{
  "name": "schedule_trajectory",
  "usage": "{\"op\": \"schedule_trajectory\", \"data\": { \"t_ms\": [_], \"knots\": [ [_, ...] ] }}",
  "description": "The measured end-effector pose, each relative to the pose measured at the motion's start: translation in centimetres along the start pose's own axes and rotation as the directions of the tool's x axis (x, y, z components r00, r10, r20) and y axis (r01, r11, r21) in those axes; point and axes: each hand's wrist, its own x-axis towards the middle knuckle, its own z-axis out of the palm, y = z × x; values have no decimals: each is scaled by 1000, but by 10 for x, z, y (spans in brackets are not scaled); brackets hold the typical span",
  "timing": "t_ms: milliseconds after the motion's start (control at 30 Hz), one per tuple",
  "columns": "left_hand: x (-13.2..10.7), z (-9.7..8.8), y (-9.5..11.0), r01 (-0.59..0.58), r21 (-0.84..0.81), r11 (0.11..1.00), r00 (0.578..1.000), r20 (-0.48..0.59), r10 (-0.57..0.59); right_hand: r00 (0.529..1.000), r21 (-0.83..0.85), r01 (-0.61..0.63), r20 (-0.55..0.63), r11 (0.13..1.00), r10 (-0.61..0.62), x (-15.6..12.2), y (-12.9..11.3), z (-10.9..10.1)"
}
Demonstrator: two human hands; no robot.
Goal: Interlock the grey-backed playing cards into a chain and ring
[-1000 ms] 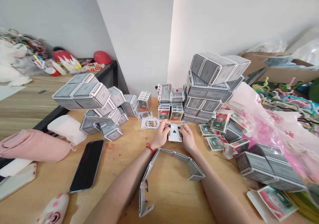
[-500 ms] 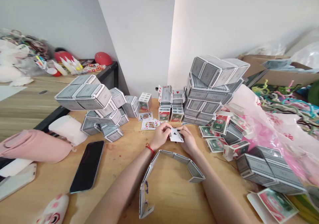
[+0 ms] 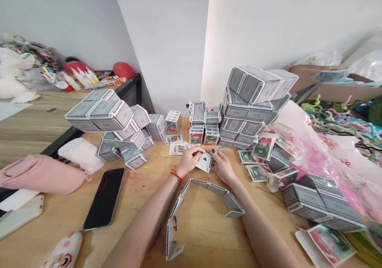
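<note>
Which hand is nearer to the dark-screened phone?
The left hand: it is to the right of the phone and farther forward. The right hand is farther right, past the playing card.

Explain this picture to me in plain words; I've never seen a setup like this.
There is no machine here: these are a person's own bare hands, seen by a camera worn on the head that looks forward and down.

The left hand holds an ace of clubs, face showing. The right hand has its fingers at the card's other edge; whether they grip it is hard to tell.

On the wooden table, between the forearms, a bent strip of cards stands on edge. Stacks of card-covered blocks rise on both sides, the taller one at right. Red-and-green card boxes lie near it, and a dark-screened phone lies at left.
</note>
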Motion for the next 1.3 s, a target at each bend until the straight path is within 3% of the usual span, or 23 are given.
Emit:
{"op": "schedule_trajectory", "data": {
  "t_ms": [233, 400, 567, 833, 1067, 1300],
  "knots": [
    [-2, -1, -1, 2, -17, 1000, 999, 32, -2, 983, -13, -96, 154, 995, 97, 0, -4, -8],
    [0, -4, 1, -53, -100, 994, 998, 37, 57, 996, -5, -13, 83, 1000, 13, 0, -2, -6],
    [-4, 4, 6, 45, -234, 971, 999, 41, -37, 995, -22, 79, 57, 997, -77, 1, 3, -2],
    [-7, 26, 11, 161, -44, 986, 974, -156, -166, 989, -83, 126, 91, 989, -118, 1, 6, 2],
    [-4, 25, 6, 159, -106, 982, 973, -153, -174, 993, -141, 96, 88, 985, -84, -1, 2, 3],
    [-7, 18, 6, 130, -59, 990, 984, -116, -136, 985, -372, 175, 66, 911, -162, 7, 13, -5]
  ]
}}
